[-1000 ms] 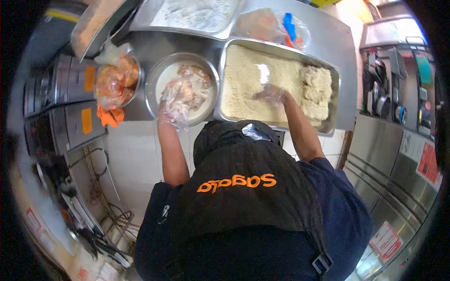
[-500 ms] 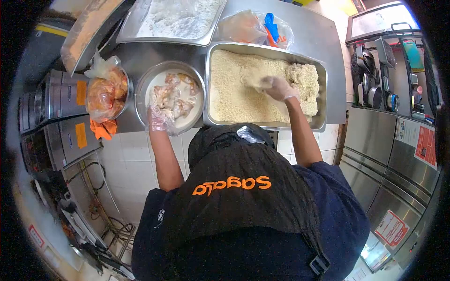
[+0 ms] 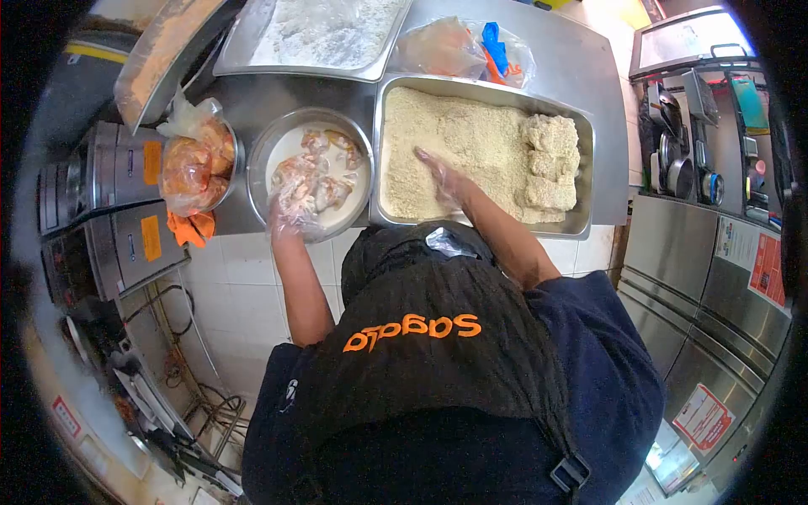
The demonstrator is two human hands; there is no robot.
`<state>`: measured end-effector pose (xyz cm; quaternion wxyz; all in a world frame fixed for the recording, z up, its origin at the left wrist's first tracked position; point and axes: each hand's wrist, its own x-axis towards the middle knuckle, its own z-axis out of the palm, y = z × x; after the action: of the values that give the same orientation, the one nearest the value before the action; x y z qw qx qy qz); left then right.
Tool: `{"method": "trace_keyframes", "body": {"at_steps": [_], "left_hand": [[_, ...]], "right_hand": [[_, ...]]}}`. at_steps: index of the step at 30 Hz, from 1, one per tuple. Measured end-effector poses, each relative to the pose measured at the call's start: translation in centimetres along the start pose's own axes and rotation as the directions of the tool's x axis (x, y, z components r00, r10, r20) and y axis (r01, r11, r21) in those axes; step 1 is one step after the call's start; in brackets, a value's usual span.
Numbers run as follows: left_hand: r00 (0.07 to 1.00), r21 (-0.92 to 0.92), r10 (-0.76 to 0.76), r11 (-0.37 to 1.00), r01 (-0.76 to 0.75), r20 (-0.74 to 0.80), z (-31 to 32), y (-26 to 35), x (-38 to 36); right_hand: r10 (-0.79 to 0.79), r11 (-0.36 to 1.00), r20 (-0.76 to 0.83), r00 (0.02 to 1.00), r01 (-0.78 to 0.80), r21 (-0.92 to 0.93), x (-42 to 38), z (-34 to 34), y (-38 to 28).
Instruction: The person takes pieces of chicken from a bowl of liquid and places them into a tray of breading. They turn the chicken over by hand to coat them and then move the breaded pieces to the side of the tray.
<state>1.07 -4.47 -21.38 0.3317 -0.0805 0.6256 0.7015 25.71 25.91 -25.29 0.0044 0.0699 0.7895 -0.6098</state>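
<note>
My left hand (image 3: pixel 292 215), in a clear plastic glove, is at the near left of a round metal bowl (image 3: pixel 255 160). Its fingers are curled on a piece of raw chicken (image 3: pixel 301 172), partly hidden among other pieces in milky liquid. My right hand (image 3: pixel 443 181), also gloved, rests low over the pale crumbs (image 3: pixel 484 126) in a deep metal tray (image 3: pixel 587 181). Its fingers stretch out toward the left side and hold nothing. Several crumb-coated pieces (image 3: pixel 551 164) are lined up at the tray's right end.
Behind the bowl stands a tray of white flour (image 3: pixel 316 38). A bag of orange-tinted raw pieces (image 3: pixel 196 168) sits left, above an orange cloth (image 3: pixel 192 227). Plastic bags (image 3: pixel 442 49) lie behind the crumb tray. Shelves with pans (image 3: pixel 680 175) stand to the right.
My right hand has moved left across the crumbs, away from the coated pieces, and its fingers now reach outward. My left hand stays at the chicken in the bowl.
</note>
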Motion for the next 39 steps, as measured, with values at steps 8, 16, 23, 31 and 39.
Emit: {"method": "trace_keyframes", "body": {"at_steps": [8,16,23,31,39], "left_hand": [[0.962,-0.044,-0.074,0.997,0.065,-0.264,1.1,1.5,-0.5],[0.985,-0.214,-0.173,0.963,0.165,-0.018,7.2,6.5,-3.8],[0.988,-0.178,-0.027,0.982,0.055,0.155,4.8,4.7,-2.0],[0.972,0.532,0.146,0.846,-0.027,-0.183,4.8,4.3,-3.8],[0.989,-0.157,0.005,0.987,-0.029,-0.147,6.7,5.6,-3.9]], "right_hand": [[0.493,0.846,-0.253,0.833,-0.389,0.365,1.4,-6.0,-5.5],[0.490,0.474,-0.571,0.658,-0.751,-0.459,5.0,-11.7,-3.9],[0.175,0.465,-0.482,0.858,-0.504,-0.728,1.9,-3.2,-6.8],[0.289,0.479,-0.519,0.805,-0.591,-0.649,2.2,-2.9,-8.0],[0.260,0.553,-0.404,0.877,-0.478,-0.682,1.3,-2.6,-6.9]]}}
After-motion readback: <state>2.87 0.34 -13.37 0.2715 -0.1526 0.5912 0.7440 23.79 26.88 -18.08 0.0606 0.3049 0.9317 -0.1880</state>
